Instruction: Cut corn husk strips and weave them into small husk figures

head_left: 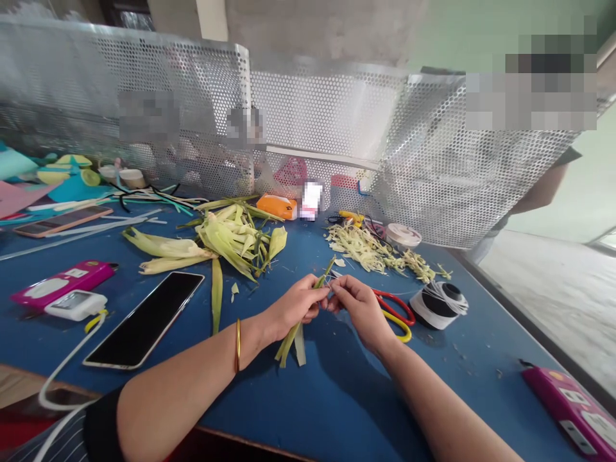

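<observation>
My left hand is closed round a small bundle of green corn husk strips, whose ends hang below the fist and poke out above it. Close beside it, my right hand pinches with thumb and forefinger at a thin pale thread by the bundle's upper end. The thread is fine and partly hidden by the fingers. Scissors with red and yellow handles lie just behind my right hand. To their right stands a dark spool wound with white thread.
A heap of corn husks lies left of centre, and shredded husk pieces lie at the back right. A phone, magenta power strips and an orange packet are on the blue table. Perforated metal sheeting borders the back.
</observation>
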Available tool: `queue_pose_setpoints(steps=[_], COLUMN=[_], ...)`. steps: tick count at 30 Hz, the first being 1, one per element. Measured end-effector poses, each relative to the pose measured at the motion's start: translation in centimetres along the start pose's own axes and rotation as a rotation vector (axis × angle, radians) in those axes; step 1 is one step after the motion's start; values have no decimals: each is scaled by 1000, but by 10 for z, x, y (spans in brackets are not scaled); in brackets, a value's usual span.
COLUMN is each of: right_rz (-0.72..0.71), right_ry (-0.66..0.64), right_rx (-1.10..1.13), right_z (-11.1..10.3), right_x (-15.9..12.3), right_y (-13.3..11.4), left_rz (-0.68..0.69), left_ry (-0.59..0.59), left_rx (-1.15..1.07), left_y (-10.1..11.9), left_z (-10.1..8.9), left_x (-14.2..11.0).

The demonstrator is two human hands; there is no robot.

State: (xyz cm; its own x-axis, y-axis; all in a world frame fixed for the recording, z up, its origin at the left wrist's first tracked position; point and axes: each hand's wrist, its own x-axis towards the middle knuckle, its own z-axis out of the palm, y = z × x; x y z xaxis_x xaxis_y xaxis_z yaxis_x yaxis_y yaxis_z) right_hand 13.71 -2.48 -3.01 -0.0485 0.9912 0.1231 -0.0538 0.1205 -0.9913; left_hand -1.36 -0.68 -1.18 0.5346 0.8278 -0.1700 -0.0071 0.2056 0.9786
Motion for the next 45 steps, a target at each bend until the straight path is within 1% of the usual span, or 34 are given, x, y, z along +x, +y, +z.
queue_pose_setpoints(steps=[5,7,9,13,16,18,20,25,29,31,33,36,38,41,45], right_rz=[134,153,141,70,38,25,31,141,196,179,118,28,13,73,204], right_ry=[64,72,56,-13,28,67,77,-6,-46,-89,-90,1,44,25,-9], right_rx=[219,256,217,0,-56,-79,-80,52,86,53,-18,-124,-135,-56,158], right_z=[-1,-1,0,0,-2,-4,-5,-2,0,0,-1,-4,-5,-4,0], right_x=[-1,-2,-2,-1,1,2,2,0,-2,-2,-1,1,2,2,-1], right_y=[-1,-2,-4,-5,-4,-2,0,1,-2,-2,-1,2,4,5,1], left_rz=[40,33,18,-1,-44,-79,-96,-80,-58,-64,-68,-74,-77,-64,-43], left_ry=[40,39,42,41,4,12,33,14,12,4,-7,-31,-49,-20,38], left_rx=[27,59,98,111,46,5,-12,-52,-58,-55,-41,-15,-6,-3,16], left_y=[-1,-2,-2,0,1,1,1,3,1,0,-1,-1,0,0,0], left_z=[-1,-2,-2,-2,-2,-3,-3,-4,-6,-6,-6,-6,-5,-5,-6], left_x=[0,0,0,-1,-1,-1,0,0,1,1,1,0,-1,-1,1])
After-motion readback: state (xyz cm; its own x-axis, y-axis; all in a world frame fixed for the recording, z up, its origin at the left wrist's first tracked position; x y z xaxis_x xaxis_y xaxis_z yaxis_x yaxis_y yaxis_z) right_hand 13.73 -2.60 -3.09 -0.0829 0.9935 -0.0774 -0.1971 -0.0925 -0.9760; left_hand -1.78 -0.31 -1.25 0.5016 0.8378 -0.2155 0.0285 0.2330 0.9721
